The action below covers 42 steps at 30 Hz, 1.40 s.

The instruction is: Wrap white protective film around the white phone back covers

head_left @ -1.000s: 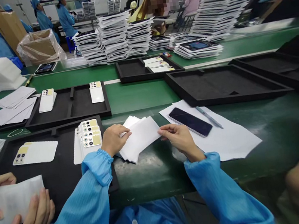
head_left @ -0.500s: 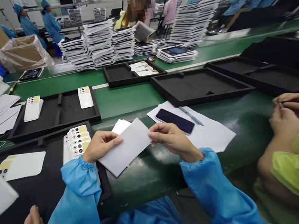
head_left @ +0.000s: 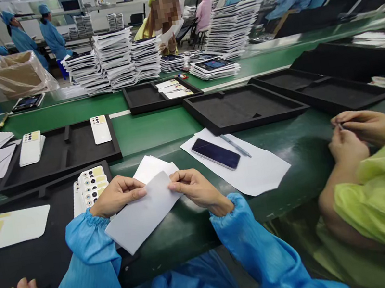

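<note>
Left hand and right hand both pinch white sleeve at frame centre, above green table; stacked phone backs just left.

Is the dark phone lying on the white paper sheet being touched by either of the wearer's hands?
No: the dark flat phone lies alone on the white paper sheet, while both hands hold a white envelope-like sleeve.

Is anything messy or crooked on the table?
Nothing is spilled or broken. The dark phone and pen lie slanted on a white sheet, and both hands, left and right, hold a white sleeve tilted.
</note>
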Each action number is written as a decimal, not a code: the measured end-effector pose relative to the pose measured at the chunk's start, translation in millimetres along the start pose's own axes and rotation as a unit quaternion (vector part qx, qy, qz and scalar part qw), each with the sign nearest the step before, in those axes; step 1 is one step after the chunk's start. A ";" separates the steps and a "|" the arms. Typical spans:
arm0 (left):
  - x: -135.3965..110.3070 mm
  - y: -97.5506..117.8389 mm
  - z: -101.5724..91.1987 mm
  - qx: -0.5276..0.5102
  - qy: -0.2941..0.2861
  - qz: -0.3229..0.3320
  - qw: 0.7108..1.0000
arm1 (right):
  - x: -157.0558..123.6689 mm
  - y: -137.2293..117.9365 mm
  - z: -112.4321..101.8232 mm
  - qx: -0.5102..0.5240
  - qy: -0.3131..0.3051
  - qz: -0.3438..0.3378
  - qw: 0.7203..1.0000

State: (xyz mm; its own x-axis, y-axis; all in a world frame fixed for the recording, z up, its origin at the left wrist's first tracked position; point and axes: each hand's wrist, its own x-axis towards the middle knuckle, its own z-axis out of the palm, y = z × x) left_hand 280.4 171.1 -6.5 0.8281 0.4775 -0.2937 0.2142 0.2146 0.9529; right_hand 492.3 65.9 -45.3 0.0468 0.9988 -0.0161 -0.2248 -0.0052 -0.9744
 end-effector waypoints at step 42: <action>2.2 -3.0 -9.0 -0.028 0.361 0.348 0.865 | 4.0 -6.8 22.8 0.099 0.025 0.061 0.993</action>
State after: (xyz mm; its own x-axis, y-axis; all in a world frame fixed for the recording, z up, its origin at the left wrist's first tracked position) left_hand 276.9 179.2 -10.7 0.2033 0.9104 0.3603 -0.2479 -0.3081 0.9185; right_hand 471.8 71.1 -33.6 0.0552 0.9874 -0.1484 -0.4193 -0.1120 -0.9009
